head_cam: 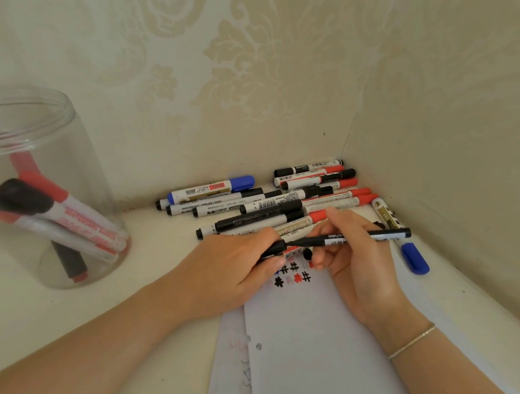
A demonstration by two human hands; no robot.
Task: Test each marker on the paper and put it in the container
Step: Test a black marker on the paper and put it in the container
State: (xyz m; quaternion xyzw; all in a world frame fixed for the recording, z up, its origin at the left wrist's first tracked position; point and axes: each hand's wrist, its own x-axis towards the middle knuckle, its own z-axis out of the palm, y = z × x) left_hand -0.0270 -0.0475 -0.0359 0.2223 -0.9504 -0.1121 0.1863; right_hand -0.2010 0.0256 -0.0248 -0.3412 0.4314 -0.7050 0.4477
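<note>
My right hand (355,252) grips a thin black marker (360,237) that lies nearly level above the white paper (312,348). My left hand (235,269) pinches its black cap (275,249) at the marker's left end, where cap and tip meet. Black and red test marks (293,276) sit on the paper just below both hands. A pile of black, red and blue markers (270,203) lies behind the hands in the corner. At the left stands a clear plastic container (38,187) holding several red and black markers.
Patterned walls close in the white surface at the back and right, forming a corner. A loose blue marker (414,257) lies to the right of my right hand. A second sheet (231,364) with faint scribbles pokes out under the paper.
</note>
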